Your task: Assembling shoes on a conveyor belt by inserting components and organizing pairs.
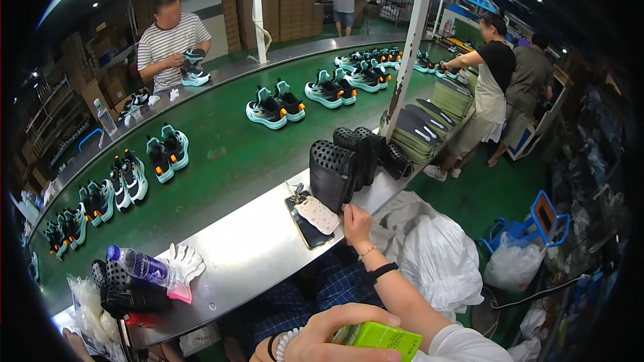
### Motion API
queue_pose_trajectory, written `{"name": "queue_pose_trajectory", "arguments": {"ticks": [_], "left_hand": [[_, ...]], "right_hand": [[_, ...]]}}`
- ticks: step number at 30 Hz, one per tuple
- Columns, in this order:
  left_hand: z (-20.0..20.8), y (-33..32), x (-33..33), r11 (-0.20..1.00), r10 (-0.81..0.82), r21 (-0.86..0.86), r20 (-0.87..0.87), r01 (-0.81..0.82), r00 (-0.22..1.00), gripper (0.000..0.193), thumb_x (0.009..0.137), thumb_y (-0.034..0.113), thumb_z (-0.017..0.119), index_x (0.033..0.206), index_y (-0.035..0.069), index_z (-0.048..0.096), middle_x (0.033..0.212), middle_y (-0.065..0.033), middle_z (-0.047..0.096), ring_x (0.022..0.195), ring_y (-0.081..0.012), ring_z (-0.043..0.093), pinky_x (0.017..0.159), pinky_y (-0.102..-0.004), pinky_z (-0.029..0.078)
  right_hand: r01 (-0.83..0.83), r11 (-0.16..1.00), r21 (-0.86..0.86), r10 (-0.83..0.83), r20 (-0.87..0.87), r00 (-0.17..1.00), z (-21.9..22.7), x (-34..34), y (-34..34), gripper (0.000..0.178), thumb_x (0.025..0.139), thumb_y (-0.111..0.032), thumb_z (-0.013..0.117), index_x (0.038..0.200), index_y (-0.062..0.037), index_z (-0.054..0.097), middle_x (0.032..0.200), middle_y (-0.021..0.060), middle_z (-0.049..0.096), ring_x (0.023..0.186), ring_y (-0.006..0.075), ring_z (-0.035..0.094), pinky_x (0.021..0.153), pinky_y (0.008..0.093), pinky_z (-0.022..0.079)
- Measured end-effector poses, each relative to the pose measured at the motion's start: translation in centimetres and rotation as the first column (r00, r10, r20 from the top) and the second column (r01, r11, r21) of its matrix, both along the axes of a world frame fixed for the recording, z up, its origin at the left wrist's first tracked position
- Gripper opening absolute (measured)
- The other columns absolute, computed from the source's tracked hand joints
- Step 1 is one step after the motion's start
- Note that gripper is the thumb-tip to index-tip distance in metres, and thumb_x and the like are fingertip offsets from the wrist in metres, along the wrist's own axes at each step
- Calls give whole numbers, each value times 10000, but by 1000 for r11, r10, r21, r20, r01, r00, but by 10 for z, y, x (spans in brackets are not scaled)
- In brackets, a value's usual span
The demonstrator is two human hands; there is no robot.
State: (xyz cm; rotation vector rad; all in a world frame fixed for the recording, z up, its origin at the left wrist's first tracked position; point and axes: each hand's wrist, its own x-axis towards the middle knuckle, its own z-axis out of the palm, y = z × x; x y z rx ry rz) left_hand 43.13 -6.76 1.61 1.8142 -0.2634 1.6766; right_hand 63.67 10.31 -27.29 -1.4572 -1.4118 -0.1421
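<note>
Nearest us, our left hand is wrapped around a lime-green box, thumb side on top; dark printed characters run across the visible face, and the rest is covered by fingers. The box is at the lower edge of view, above our lap and off the bench; it looks flat-faced and straight-edged. Our right hand has its fingers drawn together at the lower edge of a black clog; we can't tell if it grips or just touches. That clog stands upright on the metal bench, dark and smooth, with rows of round holes near its top; more black clogs stand just behind it. Beside the right hand lie a dark phone and a pale speckled case, overlapping. To the left, a bottle with a purple cap and printed purple label leans by white gloves. Past the bench, a green belt carries black-and-teal sneakers with orange accents, mostly in pairs. Stacked green and dark pads sit right, the dark ones with pale marks. Farther off, a co-worker in stripes holds a sneaker, another in an apron reaches over the belt, and a blue sign bears pale lettering.
</note>
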Motion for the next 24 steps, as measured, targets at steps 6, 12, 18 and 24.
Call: {"name": "queue_pose_trajectory", "arguments": {"ticks": [6, 12, 18, 24], "left_hand": [[-10, 18, 3, 997, 9, 79, 2, -9, 1000, 229, 923, 392, 598, 1008, 179, 610, 1102, -87, 561, 958, -416, 578, 728, -454, 538], [-19, 11, 1, 846, 513, 53, 192, -531, 836, 225, 948, 417, 542, 1005, 202, 579, 1112, -107, 511, 916, -437, 554, 682, -483, 549], [-42, -14, -8, 774, 616, -327, 191, -542, 764, 216, 942, 215, 569, 805, 49, 576, 1111, -186, 510, 1009, -415, 579, 940, -506, 502], [-15, 21, 18, 613, 581, -196, 768, -765, 269, 179, 928, 350, 570, 1018, 197, 548, 1138, -130, 471, 903, -436, 555, 656, -473, 565]], "right_hand": [[-1, 1000, -8, 1, 1, 1000, -4, 6, 9, 249, 912, -191, 553, 719, -36, 590, 616, 182, 566, 586, 385, 574, 535, 475, 418], [-29, 995, -98, 29, 3, 1000, -32, 16, 17, 274, 944, -217, 523, 841, -14, 674, 745, 202, 645, 684, 385, 621, 601, 468, 460], [-111, 990, -89, 102, -100, 990, -47, 45, 23, 335, 989, -230, 459, 853, 15, 643, 764, 220, 643, 683, 388, 624, 604, 437, 450], [-173, 979, -108, 164, -84, 983, -36, 48, 25, 342, 1001, -221, 443, 829, 9, 628, 746, 206, 633, 687, 382, 622, 616, 421, 453]]}}
